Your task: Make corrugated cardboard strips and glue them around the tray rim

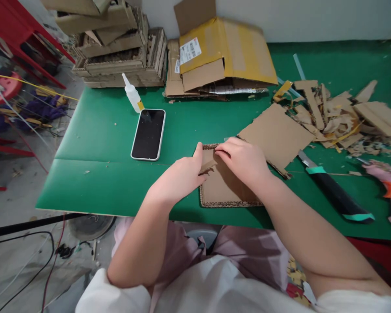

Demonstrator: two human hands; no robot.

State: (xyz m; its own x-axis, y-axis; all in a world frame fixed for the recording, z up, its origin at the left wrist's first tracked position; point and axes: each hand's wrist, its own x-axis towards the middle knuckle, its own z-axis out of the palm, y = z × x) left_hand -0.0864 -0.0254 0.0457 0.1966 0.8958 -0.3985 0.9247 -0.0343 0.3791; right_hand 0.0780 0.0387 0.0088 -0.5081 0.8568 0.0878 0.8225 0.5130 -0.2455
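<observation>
A shallow cardboard tray (228,187) with low layered walls lies flat near the table's front edge. My left hand (185,176) grips its left side, with one finger stretched along the outside and the thumb over the inside. Beside that thumb, a small cardboard strip (208,166) crosses the tray's far left corner. The fingers of my right hand (244,161) are pinched together at the far wall, and my wrist hides much of the tray's right side. Just behind my right hand lies a flat cardboard sheet (276,134).
A utility knife (337,191) with its blade out and a pink glue gun (389,187) lie at right, below cardboard scraps (339,113). A phone (149,134) and glue bottle (133,95) are at left. Behind stand stacked cardboard trays (117,65) and a yellow box (244,52).
</observation>
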